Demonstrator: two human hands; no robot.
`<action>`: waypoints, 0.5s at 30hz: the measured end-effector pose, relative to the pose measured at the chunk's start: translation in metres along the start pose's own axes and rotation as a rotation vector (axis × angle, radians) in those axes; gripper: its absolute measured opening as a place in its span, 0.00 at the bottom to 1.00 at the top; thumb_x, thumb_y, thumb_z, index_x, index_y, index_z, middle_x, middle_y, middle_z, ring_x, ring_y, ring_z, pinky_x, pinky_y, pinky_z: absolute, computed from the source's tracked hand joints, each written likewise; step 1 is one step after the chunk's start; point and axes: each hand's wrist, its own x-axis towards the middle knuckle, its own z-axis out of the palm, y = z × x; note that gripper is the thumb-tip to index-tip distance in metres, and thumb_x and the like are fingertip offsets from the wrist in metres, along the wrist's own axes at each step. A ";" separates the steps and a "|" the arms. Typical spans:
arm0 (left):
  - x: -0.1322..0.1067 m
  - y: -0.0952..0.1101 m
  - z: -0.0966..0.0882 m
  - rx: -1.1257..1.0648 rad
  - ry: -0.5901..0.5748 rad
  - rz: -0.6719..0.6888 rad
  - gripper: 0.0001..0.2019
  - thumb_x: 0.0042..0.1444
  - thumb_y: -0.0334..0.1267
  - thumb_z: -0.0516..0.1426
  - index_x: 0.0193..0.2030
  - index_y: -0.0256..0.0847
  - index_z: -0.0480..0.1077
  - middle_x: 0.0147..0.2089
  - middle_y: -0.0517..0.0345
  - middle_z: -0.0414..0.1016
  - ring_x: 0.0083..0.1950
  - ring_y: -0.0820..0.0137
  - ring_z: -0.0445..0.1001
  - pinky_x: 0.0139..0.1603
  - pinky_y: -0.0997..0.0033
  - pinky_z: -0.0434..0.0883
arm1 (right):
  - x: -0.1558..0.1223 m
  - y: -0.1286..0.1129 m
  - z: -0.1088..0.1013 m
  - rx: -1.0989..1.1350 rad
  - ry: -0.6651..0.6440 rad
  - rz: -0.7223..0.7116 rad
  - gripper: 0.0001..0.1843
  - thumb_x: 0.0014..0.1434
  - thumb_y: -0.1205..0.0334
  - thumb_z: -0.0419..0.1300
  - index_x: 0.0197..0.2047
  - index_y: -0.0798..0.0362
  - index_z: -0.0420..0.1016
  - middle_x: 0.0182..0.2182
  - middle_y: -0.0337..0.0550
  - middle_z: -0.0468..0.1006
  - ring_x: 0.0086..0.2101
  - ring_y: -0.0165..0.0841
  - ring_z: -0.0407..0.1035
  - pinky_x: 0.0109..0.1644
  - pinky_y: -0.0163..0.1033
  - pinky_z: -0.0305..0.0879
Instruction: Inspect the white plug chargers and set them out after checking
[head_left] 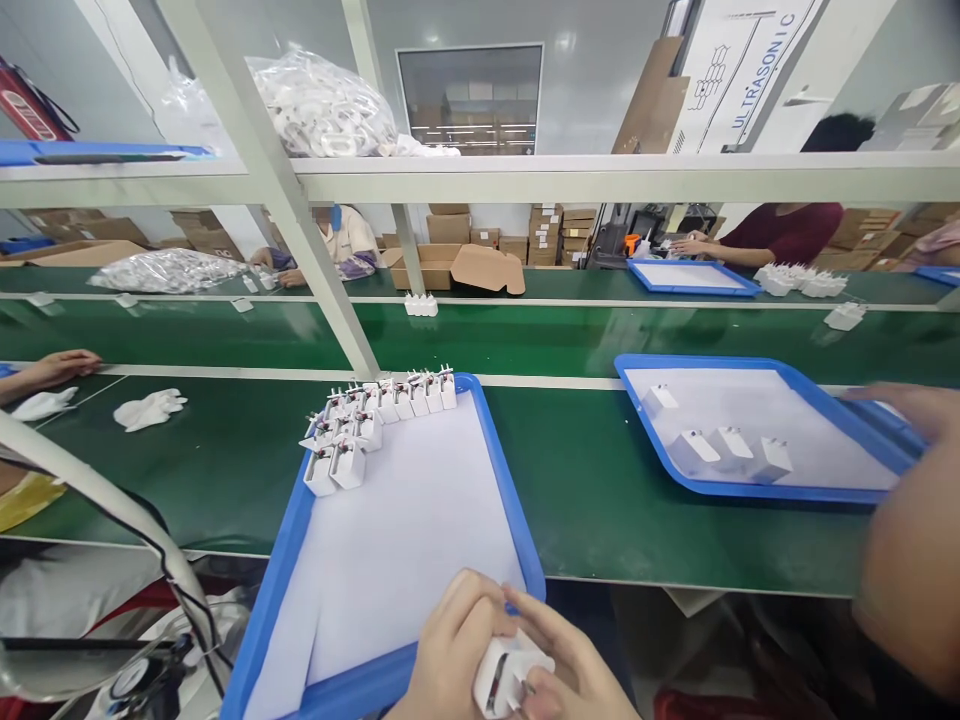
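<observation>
Both of my hands meet at the bottom centre, around one white plastic adapter housing (pixel 504 678) with a dark slot in its side. My left hand (pixel 454 650) wraps it from the left, fingers curled. From the other side my right hand (pixel 577 665) grips it, thumb on its near face. Just beyond them lies a blue-rimmed tray (pixel 517 500) lined with white paper. Several open white housings (pixel 349 462) with small parts and wires inside are lined up along its far and left edges.
To the right, another blue tray (pixel 697 488) holds several white housings (pixel 731 445); a co-worker's arm (pixel 919 540) reaches beside it. A slanted post (pixel 292 220) rises behind my tray. White gloves (pixel 150 408) lie left on the green bench. Co-workers sit across the green belt (pixel 525 335).
</observation>
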 end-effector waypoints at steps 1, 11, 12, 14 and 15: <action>0.000 0.001 0.001 -0.032 0.005 -0.016 0.17 0.62 0.54 0.50 0.35 0.41 0.60 0.29 0.59 0.61 0.27 0.72 0.64 0.25 0.73 0.63 | 0.002 -0.010 -0.003 -0.004 -0.020 -0.022 0.30 0.45 0.48 0.72 0.49 0.51 0.75 0.48 0.48 0.79 0.49 0.44 0.72 0.52 0.45 0.67; -0.002 -0.008 0.010 -0.066 -0.185 -0.151 0.27 0.51 0.68 0.53 0.31 0.43 0.59 0.28 0.60 0.64 0.28 0.70 0.66 0.25 0.72 0.64 | 0.051 -0.198 -0.088 0.085 0.136 -0.252 0.17 0.61 0.50 0.59 0.42 0.54 0.77 0.33 0.39 0.81 0.36 0.36 0.73 0.43 0.47 0.70; -0.002 -0.010 0.009 -0.053 -0.234 -0.167 0.28 0.49 0.69 0.54 0.31 0.43 0.59 0.28 0.60 0.64 0.29 0.69 0.66 0.25 0.71 0.65 | 0.053 -0.210 -0.094 0.093 0.147 -0.268 0.16 0.59 0.49 0.60 0.40 0.52 0.78 0.29 0.37 0.80 0.35 0.37 0.73 0.42 0.46 0.70; 0.000 -0.012 0.008 0.013 -0.321 -0.213 0.29 0.43 0.67 0.60 0.31 0.42 0.61 0.30 0.58 0.65 0.31 0.65 0.67 0.27 0.66 0.69 | 0.053 -0.222 -0.100 0.105 0.160 -0.286 0.14 0.59 0.49 0.60 0.37 0.50 0.79 0.24 0.34 0.78 0.33 0.37 0.72 0.39 0.45 0.70; 0.000 -0.013 0.009 0.050 -0.350 -0.237 0.28 0.40 0.62 0.65 0.32 0.42 0.61 0.31 0.57 0.66 0.32 0.64 0.68 0.28 0.64 0.71 | 0.050 -0.221 -0.099 0.109 0.162 -0.289 0.13 0.59 0.49 0.60 0.37 0.50 0.78 0.25 0.35 0.78 0.33 0.36 0.73 0.38 0.44 0.70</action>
